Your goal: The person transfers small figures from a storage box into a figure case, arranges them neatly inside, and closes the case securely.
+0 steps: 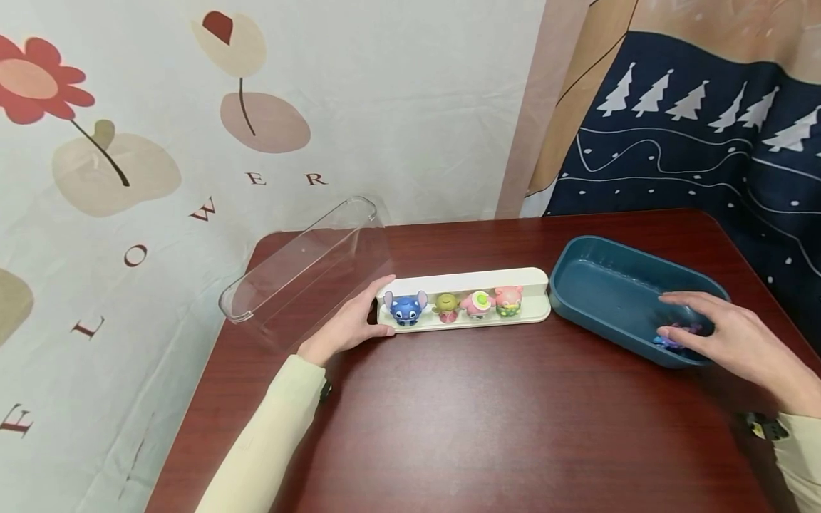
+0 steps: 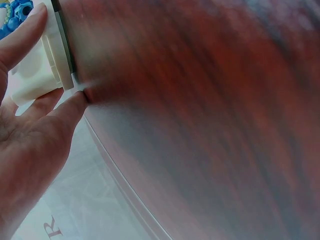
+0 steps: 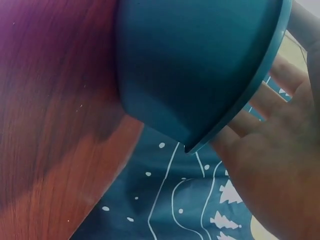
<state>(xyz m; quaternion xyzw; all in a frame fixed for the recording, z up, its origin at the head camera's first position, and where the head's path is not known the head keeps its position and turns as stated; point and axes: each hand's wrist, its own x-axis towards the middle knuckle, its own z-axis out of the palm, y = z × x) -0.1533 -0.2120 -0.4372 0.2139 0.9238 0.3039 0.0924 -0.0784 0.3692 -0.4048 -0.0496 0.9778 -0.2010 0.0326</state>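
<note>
A long white display base (image 1: pixel 471 281) carries a row of small figurines: a blue big-eared Stitch figurine (image 1: pixel 406 308), a green-headed figurine (image 1: pixel 447 307), a pink figurine with a white-and-green round top (image 1: pixel 477 305) and a pink-eared figurine (image 1: pixel 509 301). My left hand (image 1: pixel 349 320) holds the base's left end between thumb and fingers. In the left wrist view the thumb lies beside the blue figurine. My right hand (image 1: pixel 737 331) reaches over the rim of a dark teal tray (image 1: pixel 616 324), fingers spread around a small purple-blue figurine (image 1: pixel 668 343). Whether they touch it is unclear.
A clear plastic cover (image 1: pixel 301 263) leans at the table's back left, near the left forearm. Behind the dark red wooden table (image 1: pixel 481 427) hang a flower-printed cloth (image 1: pixel 410 107) and a navy cloth with white trees (image 1: pixel 680 149). The tray stands near the table's right edge.
</note>
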